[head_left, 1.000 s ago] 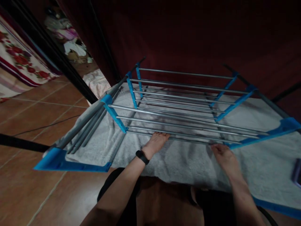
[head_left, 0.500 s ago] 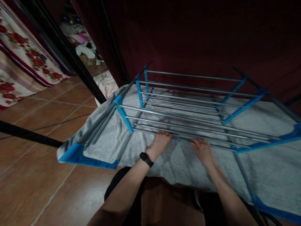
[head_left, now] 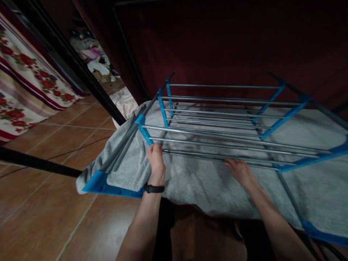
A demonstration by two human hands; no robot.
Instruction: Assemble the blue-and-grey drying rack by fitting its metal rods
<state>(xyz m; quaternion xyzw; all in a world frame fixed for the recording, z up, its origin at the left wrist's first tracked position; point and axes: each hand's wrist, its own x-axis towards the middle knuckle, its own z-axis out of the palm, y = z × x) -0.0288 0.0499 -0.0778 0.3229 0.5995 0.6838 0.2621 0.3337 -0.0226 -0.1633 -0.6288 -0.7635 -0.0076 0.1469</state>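
Your left hand is closed on the near left corner of the rack, at the lower end of a blue bracket. The fingers hide the joint, so you cannot tell from here whether you have the bracket, a rod end or both. A black wristband sits just behind. Your right hand has its fingers over the lowest front rods, well apart from the left and nearer the right-hand bracket; the thumb is hidden, so how firmly it grips cannot be told.

The rack lies along a grey blanket, its long posts running away from you and its thin metal rods spanning between blue brackets. If you push the near left bracket sideways without steadying the rods, a rod end could slip out of its socket, and your own fingers would hide it. Uneven pressure from your two hands could twist the frame and bind the joints. The soft, creased blanket could slide or give beneath it.

On the left, a blue end piece sits at the blanket's edge beside several rods along the post; a hard shove that way could carry the frame over towards the tiled floor. Beyond the rack hangs a dark red curtain.
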